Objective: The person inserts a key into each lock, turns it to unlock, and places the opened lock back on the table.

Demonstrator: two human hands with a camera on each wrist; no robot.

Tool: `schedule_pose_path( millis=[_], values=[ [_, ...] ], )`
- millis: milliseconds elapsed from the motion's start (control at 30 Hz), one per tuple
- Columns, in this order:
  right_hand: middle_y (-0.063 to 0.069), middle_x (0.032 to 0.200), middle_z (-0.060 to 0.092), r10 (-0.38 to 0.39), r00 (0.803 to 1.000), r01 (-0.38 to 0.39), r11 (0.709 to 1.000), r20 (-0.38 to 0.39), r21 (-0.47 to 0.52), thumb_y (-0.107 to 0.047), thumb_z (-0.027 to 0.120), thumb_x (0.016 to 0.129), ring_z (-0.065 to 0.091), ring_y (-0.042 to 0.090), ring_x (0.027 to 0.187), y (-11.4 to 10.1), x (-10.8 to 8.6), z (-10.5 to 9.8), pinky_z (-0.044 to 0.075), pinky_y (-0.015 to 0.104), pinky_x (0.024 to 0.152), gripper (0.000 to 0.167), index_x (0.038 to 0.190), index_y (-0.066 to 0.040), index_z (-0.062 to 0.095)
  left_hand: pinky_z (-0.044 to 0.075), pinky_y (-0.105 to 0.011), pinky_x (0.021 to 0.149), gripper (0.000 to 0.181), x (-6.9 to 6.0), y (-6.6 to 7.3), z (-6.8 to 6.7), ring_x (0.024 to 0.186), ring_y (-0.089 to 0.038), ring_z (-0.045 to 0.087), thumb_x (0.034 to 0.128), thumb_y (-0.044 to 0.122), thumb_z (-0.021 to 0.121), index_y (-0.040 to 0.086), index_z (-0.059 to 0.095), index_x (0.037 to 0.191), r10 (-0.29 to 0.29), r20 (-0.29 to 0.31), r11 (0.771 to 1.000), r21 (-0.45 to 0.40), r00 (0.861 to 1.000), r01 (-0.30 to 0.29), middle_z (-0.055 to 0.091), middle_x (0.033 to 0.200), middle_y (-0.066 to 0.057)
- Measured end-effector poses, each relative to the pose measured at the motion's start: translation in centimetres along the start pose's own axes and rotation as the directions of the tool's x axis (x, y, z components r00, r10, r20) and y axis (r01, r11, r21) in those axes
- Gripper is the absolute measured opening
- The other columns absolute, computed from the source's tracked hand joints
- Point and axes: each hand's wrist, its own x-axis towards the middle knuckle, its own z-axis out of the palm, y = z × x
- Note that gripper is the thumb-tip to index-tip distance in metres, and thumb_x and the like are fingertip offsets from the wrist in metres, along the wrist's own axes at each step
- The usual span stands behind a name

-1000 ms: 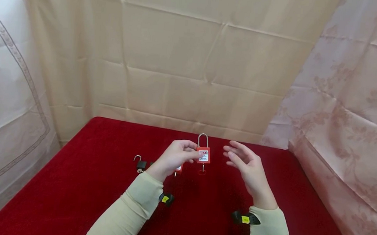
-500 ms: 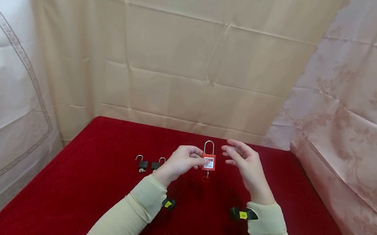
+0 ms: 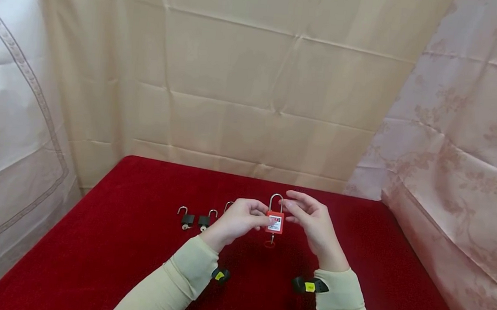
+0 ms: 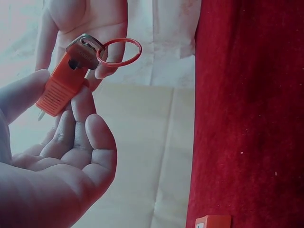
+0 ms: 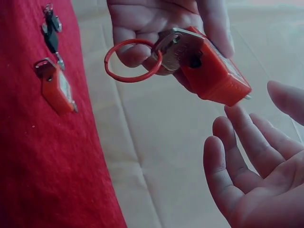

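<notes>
My left hand (image 3: pixel 239 221) pinches a red padlock (image 3: pixel 279 229) upright between thumb and fingers, its tall metal shackle pointing up. A key (image 4: pixel 84 56) sits in the lock's underside, and a red ring (image 5: pixel 128 80) hangs from it. The padlock's front carries a white label. Close on the right is my right hand (image 3: pixel 313 223), fingertips beside the shackle and loosely bent. In the right wrist view its thumb and fingers are spread apart; whether a fingertip touches the shackle cannot be told.
Two black padlocks (image 3: pixel 188 219) with raised shackles and keys lie on the red-covered table (image 3: pixel 105 251), left of my hands. Another red padlock (image 5: pixel 57 92) rests there, mostly hidden behind my left hand in the head view. Beige cloth (image 3: pixel 219 75) hangs behind the table.
My left hand has brought the red padlock slightly right and lower in the head view. My right hand has moved left, its fingertips now beside the shackle.
</notes>
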Motion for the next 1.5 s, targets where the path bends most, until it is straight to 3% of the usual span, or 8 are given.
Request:
schedule_pose_path(
  millis=[100,200,333,500,767,1033,1200,1500],
  values=[
    [0.022,0.116,0.071,-0.007,0.999,0.006,1.0,0.031,0.012,-0.005,0.067,0.098,0.07,0.024,0.102,0.3,0.1,0.5,0.058,0.039,0.084,0.04,0.135,0.007,0.058,0.054,-0.049,0.085,0.029,-0.2,-0.3,-0.1,0.087,-0.027,0.068,0.0907,0.016,0.077,0.0,0.069,0.114,-0.001,-0.006,1.0,0.006,1.0,0.001,0.075,0.097,-0.008],
    [0.026,0.113,0.07,-0.013,0.999,0.012,1.0,0.036,0.008,-0.003,0.067,0.097,0.07,0.027,0.101,0.5,0.2,0.8,0.059,0.037,0.082,0.038,0.131,0.01,0.059,0.055,-0.047,0.082,0.028,-0.2,-0.4,0.0,0.084,-0.023,0.068,0.0904,0.014,0.077,-0.002,0.07,0.112,0.015,0.002,1.0,0.007,1.0,-0.015,0.075,0.095,-0.009],
    [0.018,0.103,0.073,-0.002,1.0,0.002,1.0,0.003,-0.014,-0.001,0.068,0.096,0.071,0.024,0.093,0.6,0.0,0.9,0.059,0.034,0.079,0.032,0.124,0.014,0.063,0.055,-0.04,0.077,0.027,-0.3,-0.4,0.2,0.082,-0.018,0.067,0.0898,0.014,0.077,-0.002,0.07,0.111,0.034,0.033,0.999,0.009,0.999,-0.035,0.075,0.094,-0.009],
    [0.013,0.098,0.074,-0.001,1.0,0.001,0.999,-0.014,-0.036,-0.003,0.07,0.095,0.07,0.018,0.087,0.7,-0.1,0.8,0.059,0.036,0.08,0.03,0.119,0.015,0.066,0.055,-0.046,0.08,0.026,-0.3,-0.3,0.5,0.081,-0.018,0.067,0.0895,0.013,0.077,-0.003,0.07,0.11,0.034,0.045,0.999,0.01,0.998,-0.034,0.075,0.093,-0.009],
    [0.021,0.098,0.073,-0.002,0.999,0.001,0.999,-0.032,-0.05,-0.005,0.071,0.095,0.07,0.019,0.084,0.7,-0.1,0.5,0.059,0.034,0.079,0.029,0.117,0.014,0.068,0.053,-0.028,0.07,0.027,-0.5,0.0,0.8,0.084,-0.024,0.067,0.0903,0.014,0.077,-0.002,0.07,0.111,0.028,0.055,1.0,0.01,0.998,-0.029,0.075,0.094,-0.009],
    [0.008,0.092,0.075,0.007,1.0,-0.009,0.999,-0.025,-0.052,-0.006,0.071,0.095,0.07,0.019,0.084,0.8,-0.2,0.7,0.058,0.034,0.078,0.029,0.116,0.014,0.068,0.056,-0.042,0.078,0.027,-0.6,-0.2,0.7,0.08,-0.019,0.066,0.09,0.013,0.077,-0.003,0.07,0.111,0.022,0.052,1.0,0.019,0.998,-0.023,0.075,0.094,-0.009],
    [0.012,0.09,0.074,0.004,0.999,-0.008,0.997,-0.05,-0.076,-0.007,0.072,0.095,0.07,0.019,0.081,0.6,-0.1,0.4,0.059,0.037,0.078,0.03,0.115,0.014,0.068,0.054,-0.032,0.073,0.028,-0.4,-0.2,0.9,0.084,-0.023,0.067,0.0902,0.015,0.077,-0.002,0.07,0.112,0.026,0.068,1.0,0.011,0.997,-0.027,0.075,0.095,-0.009],
    [0.015,0.093,0.074,0.011,0.998,-0.016,0.997,-0.062,-0.078,-0.009,0.072,0.095,0.07,0.021,0.082,0.2,-0.1,-0.1,0.058,0.041,0.082,0.027,0.115,0.01,0.071,0.055,-0.048,0.081,0.029,-0.3,-0.2,1.3,0.086,-0.029,0.068,0.0897,0.016,0.078,-0.001,0.071,0.111,0.018,0.071,1.0,0.021,0.997,-0.02,0.075,0.094,-0.008]
  ],
)
